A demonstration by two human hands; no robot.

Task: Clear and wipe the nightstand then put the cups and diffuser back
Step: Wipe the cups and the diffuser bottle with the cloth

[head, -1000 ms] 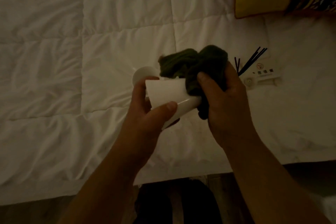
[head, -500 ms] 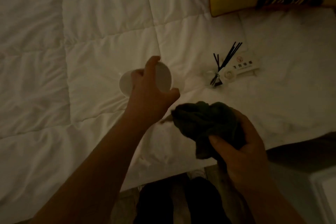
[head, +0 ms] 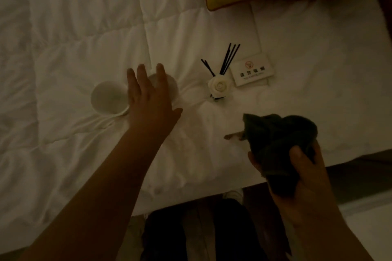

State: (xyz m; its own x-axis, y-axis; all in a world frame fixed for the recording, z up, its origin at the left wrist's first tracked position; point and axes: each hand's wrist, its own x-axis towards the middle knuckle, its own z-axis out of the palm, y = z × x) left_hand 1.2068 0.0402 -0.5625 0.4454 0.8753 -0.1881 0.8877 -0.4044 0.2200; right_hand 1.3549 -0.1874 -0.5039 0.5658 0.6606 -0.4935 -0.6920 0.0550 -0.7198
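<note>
My left hand (head: 148,99) is spread with straight fingers over the second white cup (head: 169,87), beside the first cup (head: 109,97) on the soft quilted bed cover (head: 84,27). My right hand (head: 301,167) squeezes the dark crumpled cloth (head: 277,131). I think the cups are wiped, so next I take the reed diffuser (head: 218,85) with its rose-shaped top, standing near the small card (head: 252,72).

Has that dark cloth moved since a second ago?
Yes. The dark cloth, gripped by the right hand, was up against a cup; now it sits below and right of the diffuser, away from the cups.

Dim, warm-tinted view (grainy); soft focus, edges darker.
</note>
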